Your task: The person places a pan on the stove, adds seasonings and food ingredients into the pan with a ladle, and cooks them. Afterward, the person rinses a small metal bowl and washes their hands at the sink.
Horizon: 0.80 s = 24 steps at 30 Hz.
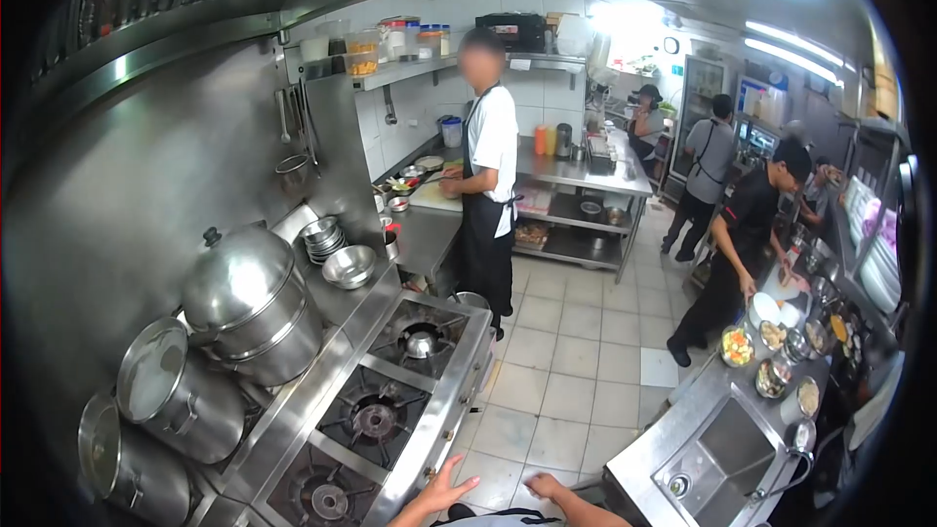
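Note:
My left hand [444, 490] is held out low in the view with its fingers spread and nothing in it. It is beside the front edge of a gas stove [427, 434], close to the control knobs. My right hand [547, 486] hangs over the tiled floor [566, 410], its fingers curled in and no object showing in them. On the stove, the nearest burner [326, 500] and the middle burner [374, 420] carry bare grates. A small metal bowl [422, 344] sits on the far burner.
Large steel pots [200, 410] and a lidded steamer [256, 303] line the left wall. Stacked metal bowls [348, 266] stand behind the stove. A person in a black apron [488, 137] works ahead; another person [747, 205] bends over a counter. A sink [722, 459] is at right.

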Tool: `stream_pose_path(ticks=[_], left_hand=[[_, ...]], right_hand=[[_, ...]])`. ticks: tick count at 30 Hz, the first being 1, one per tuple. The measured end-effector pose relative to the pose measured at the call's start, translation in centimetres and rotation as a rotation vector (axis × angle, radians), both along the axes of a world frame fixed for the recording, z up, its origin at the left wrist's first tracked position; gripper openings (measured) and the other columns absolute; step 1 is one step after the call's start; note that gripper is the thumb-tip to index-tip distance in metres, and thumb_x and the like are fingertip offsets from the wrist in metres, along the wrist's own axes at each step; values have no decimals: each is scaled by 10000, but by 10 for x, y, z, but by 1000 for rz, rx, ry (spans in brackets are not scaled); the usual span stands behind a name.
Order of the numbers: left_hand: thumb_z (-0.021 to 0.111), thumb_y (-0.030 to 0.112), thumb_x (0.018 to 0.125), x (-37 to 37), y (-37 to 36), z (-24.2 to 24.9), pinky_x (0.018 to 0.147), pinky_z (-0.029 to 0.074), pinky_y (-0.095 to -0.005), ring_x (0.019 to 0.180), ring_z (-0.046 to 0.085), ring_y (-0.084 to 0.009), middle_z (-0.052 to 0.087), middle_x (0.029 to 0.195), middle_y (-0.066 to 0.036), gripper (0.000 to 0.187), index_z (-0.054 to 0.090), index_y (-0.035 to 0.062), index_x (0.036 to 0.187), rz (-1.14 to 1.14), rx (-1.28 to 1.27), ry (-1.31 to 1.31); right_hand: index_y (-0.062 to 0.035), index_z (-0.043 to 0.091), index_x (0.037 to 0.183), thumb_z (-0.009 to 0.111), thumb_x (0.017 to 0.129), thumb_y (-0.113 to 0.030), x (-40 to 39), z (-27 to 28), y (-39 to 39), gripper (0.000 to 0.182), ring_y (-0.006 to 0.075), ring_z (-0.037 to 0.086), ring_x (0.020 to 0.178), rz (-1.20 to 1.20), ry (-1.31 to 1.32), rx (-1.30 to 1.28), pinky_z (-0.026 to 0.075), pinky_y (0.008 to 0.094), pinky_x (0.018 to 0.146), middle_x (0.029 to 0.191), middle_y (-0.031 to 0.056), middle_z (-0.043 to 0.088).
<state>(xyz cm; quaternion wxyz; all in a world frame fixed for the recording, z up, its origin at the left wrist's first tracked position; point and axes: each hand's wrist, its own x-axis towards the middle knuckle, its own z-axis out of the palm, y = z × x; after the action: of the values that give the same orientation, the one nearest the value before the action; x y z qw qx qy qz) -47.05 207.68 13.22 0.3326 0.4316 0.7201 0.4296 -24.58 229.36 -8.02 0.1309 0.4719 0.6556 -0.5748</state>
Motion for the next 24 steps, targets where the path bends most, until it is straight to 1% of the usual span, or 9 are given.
stream_pose_path(ticks=[2, 7, 10, 12, 14, 16, 19, 22, 24], left_hand=[[730, 562, 797, -6, 33, 48, 1140, 305, -436, 1387, 360, -383, 377, 1470, -265, 971, 297, 4, 1463, -20, 140, 162], [701, 479, 840, -25, 88, 118, 1165, 172, -547, 1429, 309, -344, 375, 1499, -177, 852, 328, 27, 1459, -92, 377, 483], [700, 279, 873, -38, 100, 109, 1095, 354, -451, 1302, 457, -362, 492, 1384, -206, 649, 420, 10, 1393, 124, 383, 131], [685, 206, 875, -47, 104, 120, 1037, 414, -421, 1227, 521, -345, 546, 1302, -196, 516, 486, 17, 1312, 238, 309, 85], [677, 180, 887, -59, 106, 109, 973, 458, -405, 1122, 603, -304, 645, 1144, -164, 408, 539, 40, 1244, 221, 241, 200], [683, 214, 894, -53, 110, 63, 928, 492, -398, 1069, 638, -303, 658, 1128, -170, 411, 538, 46, 1239, 266, 58, -221], [629, 404, 918, -22, 98, -14, 994, 461, -412, 1175, 588, -334, 600, 1260, -213, 573, 506, -12, 1293, 483, -324, -222], [614, 537, 890, 30, 83, -51, 1063, 409, -396, 1256, 527, -339, 545, 1349, -209, 733, 477, -7, 1362, 402, -511, -484], [601, 550, 898, 70, 78, -73, 1063, 409, -386, 1262, 529, -334, 549, 1344, -215, 729, 473, 9, 1369, 384, -613, -708]], right_hand=[[-43, 554, 1304, 542, 911, -552, -56, 152, 4, 643, 215, 585, 1093, 168, 322, -72, 483, 334, 885, 1198, 142, 621], [-91, 246, 1526, 417, 958, -611, -142, 243, 7, 789, 287, 310, 1429, 71, 659, -1074, 309, 456, 1150, 1537, 139, 332], [-52, 291, 1500, 511, 999, -396, -194, 175, 50, 646, 263, 377, 1389, 423, 737, -391, 361, 408, 1118, 1528, 138, 343], [-30, 532, 1284, 539, 971, -268, -228, 131, 89, 393, 262, 582, 1136, 378, 656, -485, 481, 410, 976, 1229, 117, 607], [-10, 555, 1234, 490, 942, -210, -250, 113, 117, 359, 249, 638, 968, 38, 413, -451, 524, 409, 857, 1062, 124, 651], [-28, 525, 1298, 509, 932, -253, -249, 51, 149, 431, 252, 639, 912, -205, 155, -441, 531, 387, 845, 1058, 147, 650], [-82, 546, 1289, 571, 879, -276, -227, -86, 207, 454, 308, 648, 942, 41, -215, -204, 545, 401, 824, 1059, 170, 660], [-66, 586, 1221, 677, 810, -346, -220, -291, 246, 505, 371, 633, 1026, 1385, -325, 503, 544, 417, 856, 1114, 197, 651], [13, 563, 1210, 663, 811, -287, -271, -242, 234, 509, 381, 599, 1081, 1061, -282, 483, 504, 435, 932, 1157, 246, 614]])
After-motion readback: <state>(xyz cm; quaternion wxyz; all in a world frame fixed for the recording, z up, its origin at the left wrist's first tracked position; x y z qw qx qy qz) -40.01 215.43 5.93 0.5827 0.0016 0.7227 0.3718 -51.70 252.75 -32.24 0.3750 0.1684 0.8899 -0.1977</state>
